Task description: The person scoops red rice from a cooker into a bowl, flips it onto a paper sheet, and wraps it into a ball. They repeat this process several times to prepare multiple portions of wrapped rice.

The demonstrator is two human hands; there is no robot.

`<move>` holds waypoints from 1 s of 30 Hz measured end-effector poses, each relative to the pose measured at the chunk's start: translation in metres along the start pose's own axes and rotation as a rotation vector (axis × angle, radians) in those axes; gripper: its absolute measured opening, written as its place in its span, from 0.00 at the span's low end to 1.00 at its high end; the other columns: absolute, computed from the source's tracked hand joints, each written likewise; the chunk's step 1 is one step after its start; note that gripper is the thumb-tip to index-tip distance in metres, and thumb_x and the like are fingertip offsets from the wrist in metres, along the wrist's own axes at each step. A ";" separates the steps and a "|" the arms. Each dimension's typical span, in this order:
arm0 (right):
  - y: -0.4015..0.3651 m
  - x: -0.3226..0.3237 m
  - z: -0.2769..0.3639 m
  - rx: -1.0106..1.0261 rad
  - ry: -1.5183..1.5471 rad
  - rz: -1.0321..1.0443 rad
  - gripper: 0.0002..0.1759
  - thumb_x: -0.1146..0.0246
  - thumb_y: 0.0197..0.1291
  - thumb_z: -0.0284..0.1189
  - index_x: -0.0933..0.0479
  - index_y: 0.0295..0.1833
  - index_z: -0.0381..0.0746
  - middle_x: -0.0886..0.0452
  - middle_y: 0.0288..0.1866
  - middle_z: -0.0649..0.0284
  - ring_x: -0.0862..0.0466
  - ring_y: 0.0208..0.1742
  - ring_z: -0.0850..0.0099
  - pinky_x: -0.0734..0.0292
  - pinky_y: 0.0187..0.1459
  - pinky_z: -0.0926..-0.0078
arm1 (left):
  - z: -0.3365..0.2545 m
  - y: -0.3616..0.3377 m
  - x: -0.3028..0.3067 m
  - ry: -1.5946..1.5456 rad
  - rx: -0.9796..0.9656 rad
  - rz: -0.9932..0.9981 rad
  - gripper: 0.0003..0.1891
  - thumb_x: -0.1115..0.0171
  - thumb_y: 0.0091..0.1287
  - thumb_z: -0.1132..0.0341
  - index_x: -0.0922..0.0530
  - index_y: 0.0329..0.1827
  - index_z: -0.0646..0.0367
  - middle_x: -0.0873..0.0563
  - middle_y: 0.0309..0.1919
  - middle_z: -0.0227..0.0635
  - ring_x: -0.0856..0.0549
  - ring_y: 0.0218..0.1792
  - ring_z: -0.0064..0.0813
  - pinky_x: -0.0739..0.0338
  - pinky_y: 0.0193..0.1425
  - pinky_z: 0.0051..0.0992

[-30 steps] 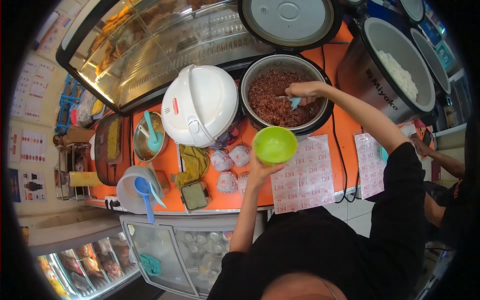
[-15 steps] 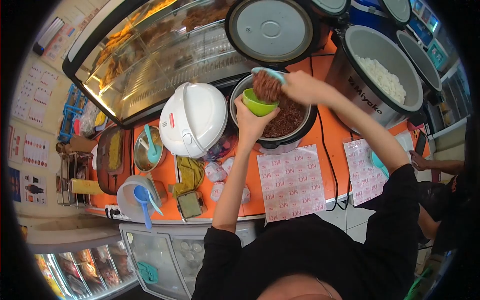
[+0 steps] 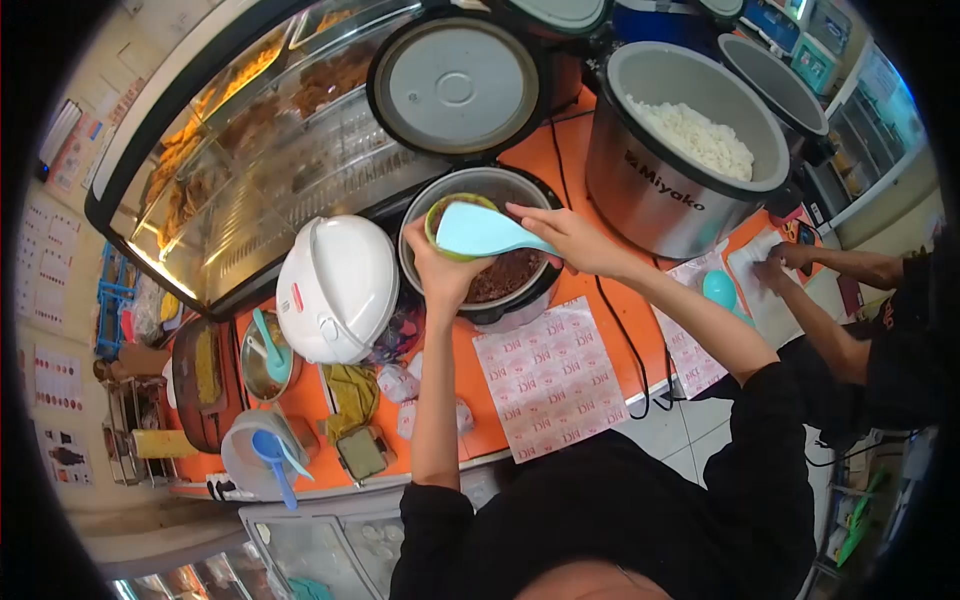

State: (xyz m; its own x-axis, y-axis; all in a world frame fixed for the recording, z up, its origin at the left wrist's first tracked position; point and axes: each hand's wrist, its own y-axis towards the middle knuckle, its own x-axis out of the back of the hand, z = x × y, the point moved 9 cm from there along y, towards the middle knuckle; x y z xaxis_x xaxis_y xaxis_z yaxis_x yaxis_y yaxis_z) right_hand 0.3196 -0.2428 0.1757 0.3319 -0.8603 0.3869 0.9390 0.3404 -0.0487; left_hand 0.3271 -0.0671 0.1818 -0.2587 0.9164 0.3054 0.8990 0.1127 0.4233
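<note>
My left hand holds a green bowl over the open cooker of dark reddish-brown rice. With my right hand I grip the handle of a light blue rice paddle. The paddle's broad blade lies flat across the mouth of the bowl and hides most of what is inside. Below the cooker, a printed paper sheet lies on the orange table. A white lidded cooker stands to the left of my left hand.
A large cooker of white rice stands at the right, near a black cable. Wrapped bundles and a green container sit near the front edge. A glass food case is behind. At the right are a co-worker's hands.
The paddle, heaped with rice above the bowl before, now lies across the bowl's top with no heap showing on it. The view has shifted, and the co-worker's hands are now together over paper.
</note>
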 end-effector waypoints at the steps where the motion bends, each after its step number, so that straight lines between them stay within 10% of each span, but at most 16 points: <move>1: 0.001 -0.006 -0.011 -0.002 0.108 -0.021 0.21 0.54 0.68 0.40 0.32 0.62 0.45 0.28 0.23 0.69 0.34 0.14 0.83 0.38 0.16 0.84 | -0.001 -0.002 0.001 0.011 -0.008 -0.008 0.43 0.19 0.30 0.68 0.39 0.50 0.63 0.26 0.46 0.38 0.24 0.48 0.29 0.30 0.55 0.29; 3: 0.008 0.004 -0.013 0.231 -0.018 -0.091 0.19 0.56 0.68 0.38 0.28 0.56 0.41 0.26 0.24 0.69 0.33 0.15 0.83 0.37 0.17 0.85 | 0.010 0.000 0.008 -0.062 -0.043 -0.075 0.44 0.19 0.30 0.69 0.40 0.50 0.62 0.26 0.45 0.38 0.24 0.47 0.28 0.30 0.55 0.28; 5: -0.002 0.016 -0.015 -0.039 -0.068 -0.065 0.17 0.55 0.67 0.35 0.27 0.51 0.37 0.23 0.27 0.62 0.27 0.18 0.76 0.31 0.23 0.77 | 0.021 0.000 0.021 -0.069 0.050 -0.105 0.43 0.19 0.31 0.67 0.42 0.48 0.61 0.27 0.45 0.39 0.24 0.47 0.28 0.29 0.54 0.28; 9: 0.009 0.025 0.017 0.090 -0.036 -0.238 0.16 0.54 0.67 0.36 0.27 0.45 0.35 0.24 0.25 0.60 0.26 0.18 0.75 0.31 0.24 0.75 | 0.025 0.004 0.024 -0.010 0.064 -0.088 0.43 0.19 0.31 0.64 0.42 0.47 0.61 0.27 0.43 0.41 0.23 0.46 0.32 0.29 0.52 0.29; 11: 0.020 0.003 0.028 0.057 -0.028 -0.185 0.16 0.54 0.66 0.35 0.27 0.43 0.35 0.22 0.27 0.57 0.22 0.21 0.67 0.28 0.27 0.70 | 0.018 0.004 0.016 0.023 0.009 -0.048 0.44 0.19 0.29 0.61 0.42 0.46 0.61 0.27 0.42 0.45 0.22 0.44 0.36 0.28 0.50 0.31; 12: 0.031 0.003 0.025 0.401 -0.222 -0.378 0.14 0.54 0.66 0.35 0.27 0.43 0.37 0.20 0.32 0.53 0.20 0.27 0.55 0.27 0.31 0.63 | 0.016 0.003 0.014 0.002 0.010 -0.047 0.44 0.19 0.29 0.61 0.42 0.45 0.61 0.27 0.41 0.44 0.22 0.44 0.36 0.28 0.50 0.31; 15: 0.057 0.029 -0.003 0.223 -0.233 -0.455 0.17 0.54 0.66 0.39 0.26 0.45 0.39 0.20 0.36 0.50 0.21 0.34 0.48 0.26 0.35 0.58 | 0.003 0.001 0.025 -0.040 -0.015 -0.063 0.42 0.19 0.30 0.63 0.41 0.46 0.62 0.27 0.42 0.42 0.23 0.46 0.35 0.29 0.50 0.30; 17: 0.059 0.054 0.011 -0.020 -0.699 -0.364 0.24 0.55 0.65 0.48 0.23 0.41 0.41 0.19 0.36 0.50 0.20 0.35 0.52 0.25 0.37 0.58 | 0.016 -0.012 0.047 0.013 0.006 -0.081 0.45 0.19 0.31 0.64 0.42 0.50 0.63 0.31 0.48 0.42 0.25 0.49 0.34 0.29 0.52 0.28; 20: 0.075 0.031 0.019 0.205 -1.169 -0.115 0.31 0.53 0.59 0.57 0.20 0.27 0.41 0.20 0.26 0.53 0.18 0.29 0.58 0.24 0.32 0.58 | 0.016 -0.062 0.075 -0.057 0.063 -0.066 0.47 0.19 0.31 0.67 0.43 0.54 0.61 0.34 0.53 0.42 0.28 0.54 0.33 0.31 0.58 0.29; 30: 0.135 -0.089 -0.033 0.555 -1.182 0.440 0.30 0.51 0.60 0.53 0.21 0.24 0.38 0.23 0.19 0.53 0.20 0.23 0.55 0.26 0.28 0.60 | 0.069 -0.136 0.033 -0.548 0.494 0.166 0.46 0.21 0.29 0.75 0.47 0.49 0.53 0.31 0.50 0.33 0.28 0.56 0.29 0.32 0.61 0.29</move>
State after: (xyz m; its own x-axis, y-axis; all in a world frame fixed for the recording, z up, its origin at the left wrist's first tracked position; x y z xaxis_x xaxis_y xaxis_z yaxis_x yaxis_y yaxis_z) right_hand 0.4200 -0.1322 0.1041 0.0543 0.0932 0.9942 0.5264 0.8434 -0.1078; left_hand 0.2202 -0.0256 0.0758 -0.0094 0.9816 -0.1906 0.9981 -0.0026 -0.0623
